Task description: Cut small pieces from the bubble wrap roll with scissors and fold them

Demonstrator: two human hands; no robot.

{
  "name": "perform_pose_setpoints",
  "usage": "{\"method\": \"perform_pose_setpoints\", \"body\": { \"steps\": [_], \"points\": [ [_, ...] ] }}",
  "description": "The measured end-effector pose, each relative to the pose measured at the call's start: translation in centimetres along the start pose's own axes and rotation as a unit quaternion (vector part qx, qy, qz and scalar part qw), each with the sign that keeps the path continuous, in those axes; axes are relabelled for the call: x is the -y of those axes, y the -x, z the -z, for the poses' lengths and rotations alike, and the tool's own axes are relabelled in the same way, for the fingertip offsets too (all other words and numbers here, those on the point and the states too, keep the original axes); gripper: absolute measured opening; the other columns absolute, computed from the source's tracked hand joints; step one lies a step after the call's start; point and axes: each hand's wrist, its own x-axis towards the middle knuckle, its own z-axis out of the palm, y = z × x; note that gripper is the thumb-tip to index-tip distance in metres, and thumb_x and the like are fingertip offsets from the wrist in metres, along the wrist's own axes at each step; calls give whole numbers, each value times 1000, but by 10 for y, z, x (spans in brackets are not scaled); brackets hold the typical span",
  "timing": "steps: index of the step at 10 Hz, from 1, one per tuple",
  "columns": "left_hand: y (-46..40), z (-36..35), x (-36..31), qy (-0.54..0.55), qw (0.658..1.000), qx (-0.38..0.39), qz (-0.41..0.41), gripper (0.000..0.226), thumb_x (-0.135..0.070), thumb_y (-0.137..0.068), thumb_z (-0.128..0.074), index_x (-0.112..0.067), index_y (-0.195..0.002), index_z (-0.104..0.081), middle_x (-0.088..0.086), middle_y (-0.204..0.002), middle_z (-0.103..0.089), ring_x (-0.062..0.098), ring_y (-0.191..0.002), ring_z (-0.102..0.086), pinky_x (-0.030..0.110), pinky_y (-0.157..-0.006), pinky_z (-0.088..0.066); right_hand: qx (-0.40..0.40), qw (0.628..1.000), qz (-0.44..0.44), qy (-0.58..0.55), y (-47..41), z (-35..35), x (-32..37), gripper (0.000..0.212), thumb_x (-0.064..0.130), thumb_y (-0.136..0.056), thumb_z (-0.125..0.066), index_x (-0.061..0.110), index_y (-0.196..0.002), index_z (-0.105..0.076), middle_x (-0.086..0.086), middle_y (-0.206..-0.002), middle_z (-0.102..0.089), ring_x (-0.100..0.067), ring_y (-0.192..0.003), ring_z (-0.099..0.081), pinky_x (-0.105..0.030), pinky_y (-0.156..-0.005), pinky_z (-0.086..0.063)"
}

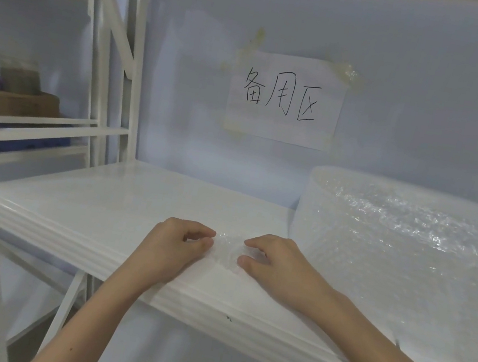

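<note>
From the head view I see 1 white metal shelf (93, 203) running away from me, its moulded front edge slanting down to the right. On it, close to that edge, lies a small piece of bubble wrap (228, 250), clear and hard to trace against the white. It sits flat on the board between my 2 hands; its outline is too faint for me to give its long axis.

My left hand (178, 248) has its fingers curled, thumb and forefinger tip pinching the left edge of the piece. My right hand (275, 265) mirrors it, fingers curled and pinching the right edge, the thumb low on the near side. The 2 hands are near one another, the piece spanning the gap. Both forearms are bare and come up from the bottom of the frame.

The bubble wrap roll (403, 257) lies on its side at the right of the shelf, just beside my right hand. Its long axis runs roughly left to right, the round end face pointing left towards the open board.

On the pale back wall a taped paper sign (286, 98) carries 3 handwritten characters. To the left, a neighbouring rack holds a brown basket (19, 104).
</note>
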Motion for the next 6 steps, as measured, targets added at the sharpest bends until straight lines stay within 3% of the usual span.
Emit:
{"method": "perform_pose_setpoints", "body": {
  "steps": [2,3,5,6],
  "points": [
    [1,0,-1,8,1000,-16,7,21,-25,-91,-64,-24,-108,-76,-10,-104,-75,5,-96,-68,27,-89,-52,-7,1000,-8,-9,3,1,0,51,45,-93,-52,21,-138,-51,2,-143,-50,-14,-131,-43,-28,-103,-35],
    [1,0,-1,29,999,-41,11,21,-23,-90,-64,-24,-107,-76,-9,-103,-75,3,-94,-67,20,-81,-50,-20,1000,-7,-15,5,1,-1,53,49,-93,-47,29,-142,-44,4,-141,-50,-13,-132,-40,-29,-104,-34],
    [2,-1,-1,34,998,-56,1,26,-23,-92,-61,-22,-116,-72,-9,-113,-72,6,-104,-65,19,-86,-45,-29,999,-6,-36,10,2,1,56,53,-95,-39,38,-148,-28,2,-144,-47,-15,-137,-33,-31,-107,-31],
    [3,2,-8,112,991,-76,12,25,-19,-95,-59,-19,-116,-72,-8,-114,-71,5,-105,-64,4,-76,-42,-59,997,15,-52,14,4,7,54,50,-97,-38,35,-148,-31,9,-151,-39,-12,-143,-27,-29,-112,-24]
  ]
}}
